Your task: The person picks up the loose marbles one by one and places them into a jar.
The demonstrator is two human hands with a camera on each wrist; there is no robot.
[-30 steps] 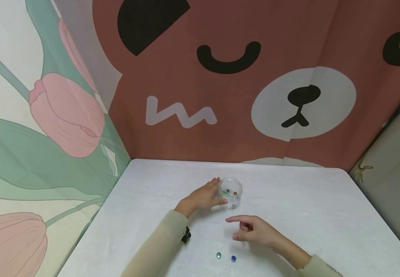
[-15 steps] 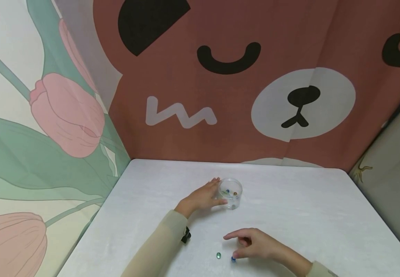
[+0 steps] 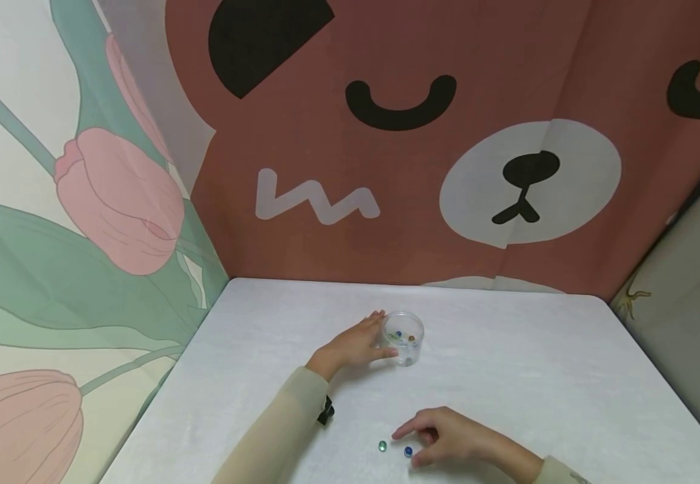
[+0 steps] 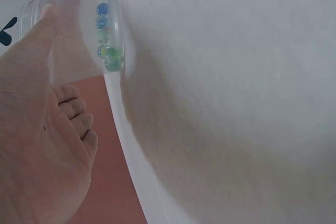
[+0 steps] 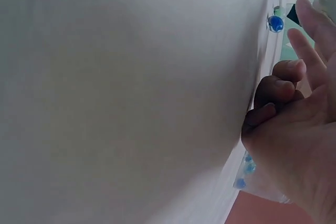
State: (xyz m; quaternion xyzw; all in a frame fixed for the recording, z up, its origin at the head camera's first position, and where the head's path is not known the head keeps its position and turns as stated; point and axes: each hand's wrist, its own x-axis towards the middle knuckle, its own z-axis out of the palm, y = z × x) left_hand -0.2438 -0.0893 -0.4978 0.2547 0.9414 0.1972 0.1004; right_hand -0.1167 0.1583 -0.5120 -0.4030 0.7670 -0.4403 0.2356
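Note:
My left hand (image 3: 354,343) holds a clear plastic jar (image 3: 410,352) from its left side, the thumb in front. Several glass marbles (image 4: 102,22) lie at the jar's bottom in the left wrist view. Nearer to me, my right hand (image 3: 455,435) hovers low over the table, thumb and index finger apart, the other fingers curled in. Between those two fingertips, in the gap, sits a blue marble (image 3: 408,452), not visibly pinched. A green marble (image 3: 382,446) lies just left of the index fingertip. The blue marble (image 5: 275,23) partly covers the green one in the right wrist view.
A white-covered table (image 3: 537,370) carries everything. Behind it hangs a brown cloth (image 3: 398,249) with a bear face, and a tulip-patterned cloth (image 3: 126,202) stands at the left. A small black device (image 3: 325,411) shows at my left wrist.
My right hand has come down toward me from near the jar to the blue marble, its thumb and index finger now either side of it. The left hand and jar stay put.

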